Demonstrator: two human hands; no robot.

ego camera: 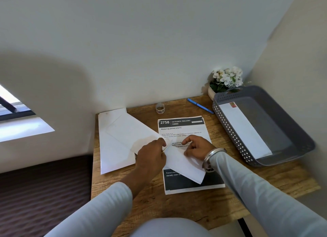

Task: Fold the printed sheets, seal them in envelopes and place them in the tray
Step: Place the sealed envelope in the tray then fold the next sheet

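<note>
On top of the wooden desk (203, 206), pushed into a corner w/ white walls on two sides, everything sits close together. Grey perforated tray (286, 155) fills the right end; one sealed envelope (245, 130) w/ a stamp at its far corner lies flat inside along the tray's left wall. Stack of blank envelopes (113, 144) takes the desk's left side, top one skewed toward centre. Printed sheet (182, 128) headed "2758 / Watering potted plants" lies flat mid-desk, unfolded. Over it both hands hold a white envelope (184, 164), tilted diagonally, near corner pointing at the person. Left hand (152, 157) pinches its upper left edge, fingers closed on the paper. Right hand (196, 148), bracelet at the wrist, presses on the envelope w/ curled fingers; whether it truly grips can't be told. White-flower pot (224, 81) stands in the far corner behind the tray. Blue pen (200, 105) lies near it, sticker roll (160, 108) just left by the wall.
</note>
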